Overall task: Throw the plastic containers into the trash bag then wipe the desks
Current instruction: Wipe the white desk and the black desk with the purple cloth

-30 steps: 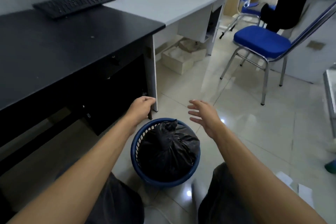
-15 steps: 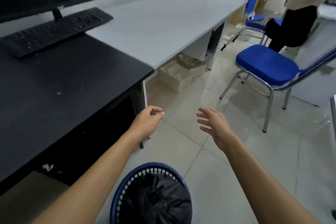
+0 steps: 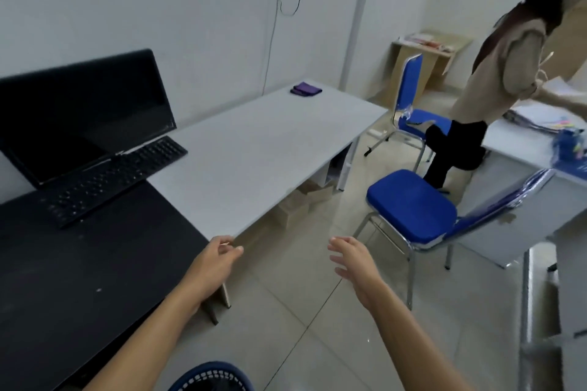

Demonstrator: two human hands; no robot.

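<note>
A black desk (image 3: 82,279) fills the left side, and a long white desk (image 3: 263,149) adjoins it on the right. A folded purple cloth (image 3: 305,88) lies at the white desk's far end. My left hand (image 3: 214,267) hovers at the black desk's front corner, fingers loosely curled, holding nothing. My right hand (image 3: 354,262) hangs in the air to its right with the fingers spread, also holding nothing. Only the rim of the blue waste basket (image 3: 212,377) shows at the bottom edge; the trash bag inside it is out of sight. No plastic container is in view.
A black monitor (image 3: 82,114) and keyboard (image 3: 114,178) sit on the desks. Two blue chairs (image 3: 413,213) (image 3: 409,105) stand on the tiled floor to the right. A person (image 3: 495,95) leans over another desk with papers (image 3: 536,117). Cardboard boxes (image 3: 301,203) lie under the white desk.
The view has risen from the basket to the desks, so the basket has dropped to the bottom edge. Both hands lifted with it and still hold nothing.
</note>
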